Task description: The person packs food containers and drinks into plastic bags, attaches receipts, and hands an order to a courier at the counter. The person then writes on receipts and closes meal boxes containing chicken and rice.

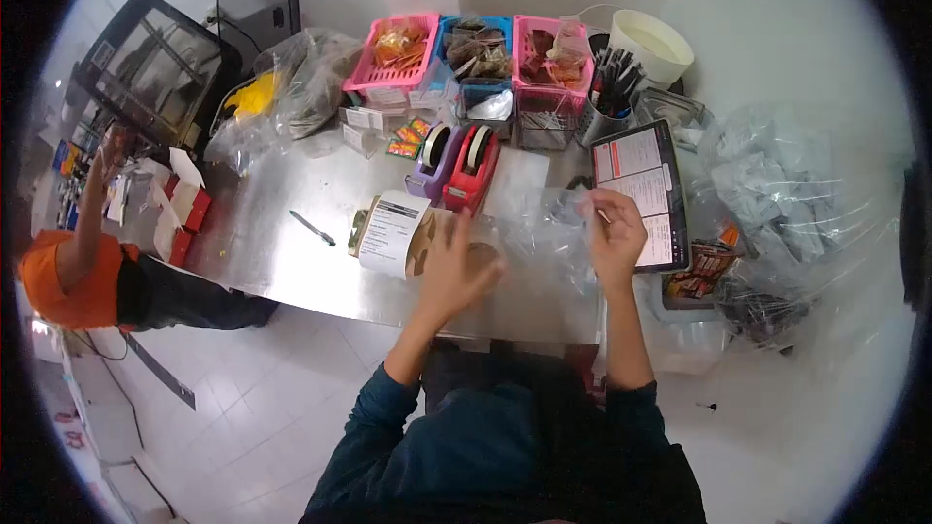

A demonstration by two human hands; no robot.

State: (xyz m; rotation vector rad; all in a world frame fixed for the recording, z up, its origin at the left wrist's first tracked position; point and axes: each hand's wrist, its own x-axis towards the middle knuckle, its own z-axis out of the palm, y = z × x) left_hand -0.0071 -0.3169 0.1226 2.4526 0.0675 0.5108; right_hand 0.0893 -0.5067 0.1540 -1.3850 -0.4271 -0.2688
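My left hand [454, 267], slightly blurred, is over the right end of a brown package [428, 238], its fingers spread. A printed receipt [392, 233] lies over the package's left part; whether my hand touches the package I cannot tell. Just beyond my fingertips stands a red tape dispenser [473, 167], beside a purple tape dispenser [436, 160]. My right hand [617, 236] is raised in front of a tablet [642, 184], fingers pinched at the edge of a crumpled clear plastic bag [549, 218].
Pink basket [393, 50], blue basket [476, 44] and another pink basket [551, 58] hold small packets along the wall. A pen cup [609, 121] stands behind the tablet. A green pen [312, 228] lies left. Another person in orange [73, 277] works at far left.
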